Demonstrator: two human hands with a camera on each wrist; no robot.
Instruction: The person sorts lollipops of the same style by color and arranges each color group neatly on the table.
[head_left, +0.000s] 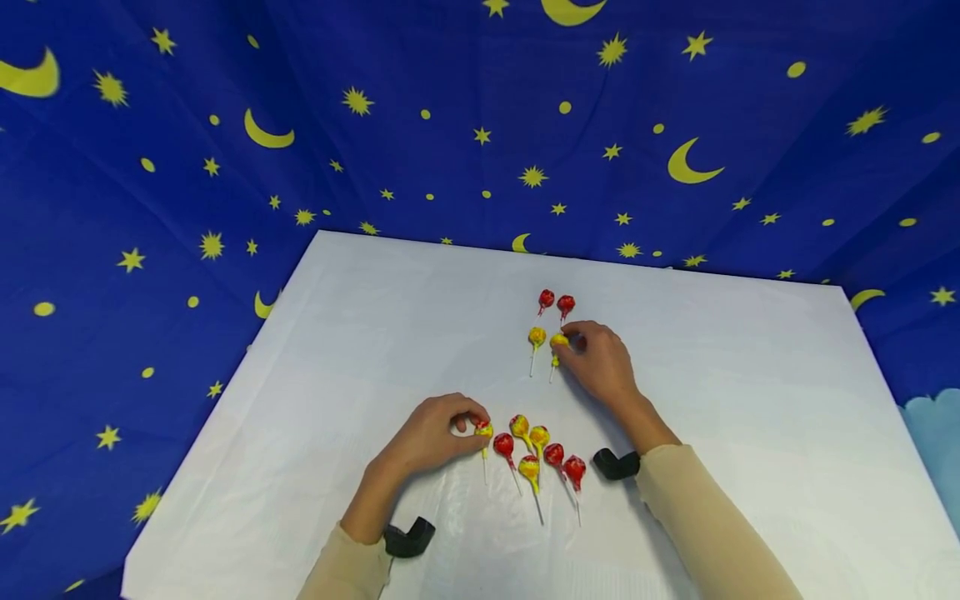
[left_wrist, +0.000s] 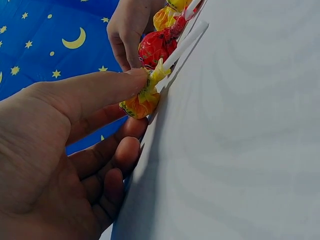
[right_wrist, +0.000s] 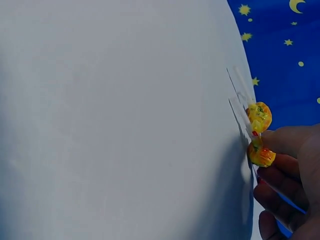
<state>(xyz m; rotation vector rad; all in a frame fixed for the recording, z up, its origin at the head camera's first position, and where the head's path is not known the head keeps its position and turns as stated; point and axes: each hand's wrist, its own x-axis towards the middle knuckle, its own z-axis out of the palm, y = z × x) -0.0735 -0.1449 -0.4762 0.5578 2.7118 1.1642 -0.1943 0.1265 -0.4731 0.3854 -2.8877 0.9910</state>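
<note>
My left hand (head_left: 433, 431) pinches a yellow lollipop (left_wrist: 140, 105) by its wrapped head between thumb and fingers, the white stick pointing toward the front of the table. Farther back, my right hand (head_left: 602, 360) has thumb and fingertips around the head of another yellow lollipop (right_wrist: 262, 155). Just left of that one lies a second yellow lollipop (head_left: 537, 336), its stick parallel. Behind this pair are two red lollipops (head_left: 546, 298), side by side. Right of my left hand is a loose group of lollipops, with a red lollipop (head_left: 504, 446) nearest and several yellow and red ones beyond.
A white-covered table (head_left: 360, 333) carries everything. Blue cloth (head_left: 450, 75) with yellow moons and stars hangs behind it and at the sides. Dark wrist camera mounts (head_left: 409, 537) stick out from both wrists near the beige sleeves (head_left: 712, 517).
</note>
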